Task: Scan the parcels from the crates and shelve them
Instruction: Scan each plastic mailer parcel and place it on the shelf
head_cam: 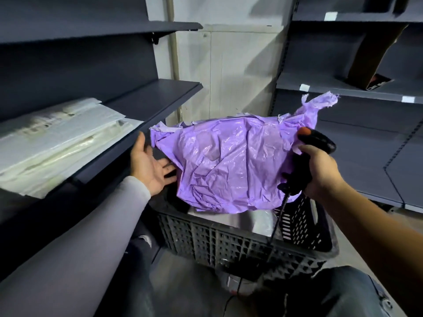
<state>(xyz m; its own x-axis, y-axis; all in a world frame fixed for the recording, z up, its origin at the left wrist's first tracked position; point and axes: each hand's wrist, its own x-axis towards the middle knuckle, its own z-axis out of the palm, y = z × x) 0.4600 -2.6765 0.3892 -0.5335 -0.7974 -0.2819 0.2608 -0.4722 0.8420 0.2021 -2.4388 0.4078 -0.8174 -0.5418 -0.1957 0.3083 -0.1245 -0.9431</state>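
Dark grey metal shelving [142,97] ran along the left, and a matching unit [357,143] stood on the right with small white labels [304,87] on its shelf edges. Between them, at the far end, rose a pale wall [240,69] with a thin vertical pipe [175,65]. The near floor [183,289] was grey.
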